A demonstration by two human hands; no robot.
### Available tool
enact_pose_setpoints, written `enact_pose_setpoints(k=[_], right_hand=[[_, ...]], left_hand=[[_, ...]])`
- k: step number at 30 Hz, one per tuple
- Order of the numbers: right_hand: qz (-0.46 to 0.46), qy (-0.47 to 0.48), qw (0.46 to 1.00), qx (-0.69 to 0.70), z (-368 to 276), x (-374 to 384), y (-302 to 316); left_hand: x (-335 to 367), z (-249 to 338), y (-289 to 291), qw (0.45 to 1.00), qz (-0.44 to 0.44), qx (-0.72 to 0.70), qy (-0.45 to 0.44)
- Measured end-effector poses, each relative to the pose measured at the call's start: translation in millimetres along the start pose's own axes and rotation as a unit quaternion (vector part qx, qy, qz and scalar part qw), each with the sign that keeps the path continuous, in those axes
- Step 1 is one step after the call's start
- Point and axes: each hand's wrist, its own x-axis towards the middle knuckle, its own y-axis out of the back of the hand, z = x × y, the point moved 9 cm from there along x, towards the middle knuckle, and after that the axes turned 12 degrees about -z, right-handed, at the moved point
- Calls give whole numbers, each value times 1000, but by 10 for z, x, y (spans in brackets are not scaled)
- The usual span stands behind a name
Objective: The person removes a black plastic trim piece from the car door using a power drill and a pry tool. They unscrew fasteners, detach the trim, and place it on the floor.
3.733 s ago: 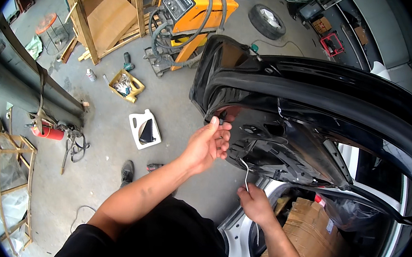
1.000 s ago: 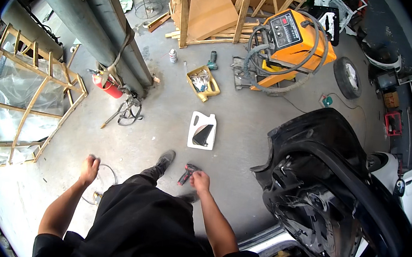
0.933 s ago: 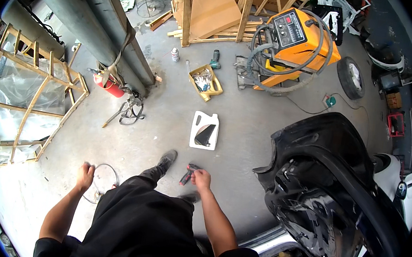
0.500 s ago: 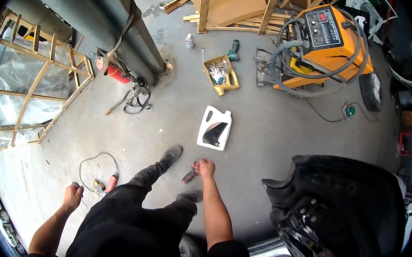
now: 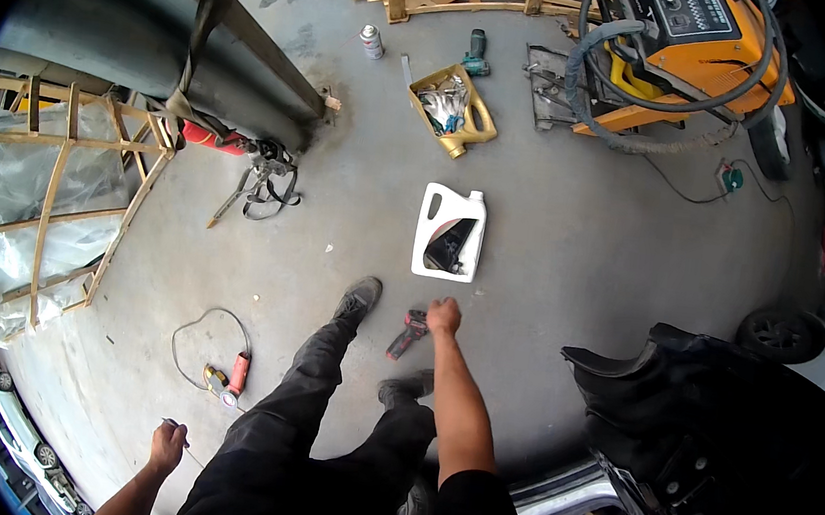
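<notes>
My left hand (image 5: 169, 444) is closed at the lower left, with the tip of a small, thin item (image 5: 170, 422) showing above its fingers; its kind is too small to make out. At the centre my right hand (image 5: 444, 315) hangs with curled fingers, and whether anything is in them is hidden. Beside it, between my shoes, a red-and-black cordless power tool (image 5: 408, 336) appears to lie on the floor, apart from the fingers. Past that hand lies a white jug (image 5: 421, 248) with a cut-out side and dark contents. A red-handled gauge with a hose (image 5: 238, 373) rests near my left leg.
Farther off lie a gold cut-open jug of small parts (image 5: 485, 124), a green drill (image 5: 475, 53) and a spray can (image 5: 372, 42). An orange machine (image 5: 713, 78) with cables stands far right. A black car panel (image 5: 707, 419) is close at right; wooden frames (image 5: 46, 209) stand left.
The view has shifted, so most floor things sit higher and farther right. My right hand has moved right and away from me, farther from the power tool. The left hand stays closed.
</notes>
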Motion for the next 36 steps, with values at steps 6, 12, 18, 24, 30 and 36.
enact_pose_setpoints(k=[6, 12, 18, 24, 30, 36], right_hand=[[-133, -8, 971, 200, 500, -937, -835], [-157, -87, 941, 285, 382, -2040, -173], [-123, -61, 958, 252, 547, -2068, 330], [-91, -26, 986, 138, 488, -1777, 172], [-128, 52, 976, 166, -60, -1530, -231], [-191, 37, 979, 60, -264, -170, -1109]], left_hand=[[268, 321, 268, 998, -19, -19, -48], [831, 882, 478, 991, -4, 63, -116], [1175, 1612, 566, 978, -24, 106, -177], [1008, 2135, 421, 958, -54, 190, -208], [1000, 2175, 0, 923, -150, 296, -197], [2019, 2582, -643, 866, -110, 420, -248]])
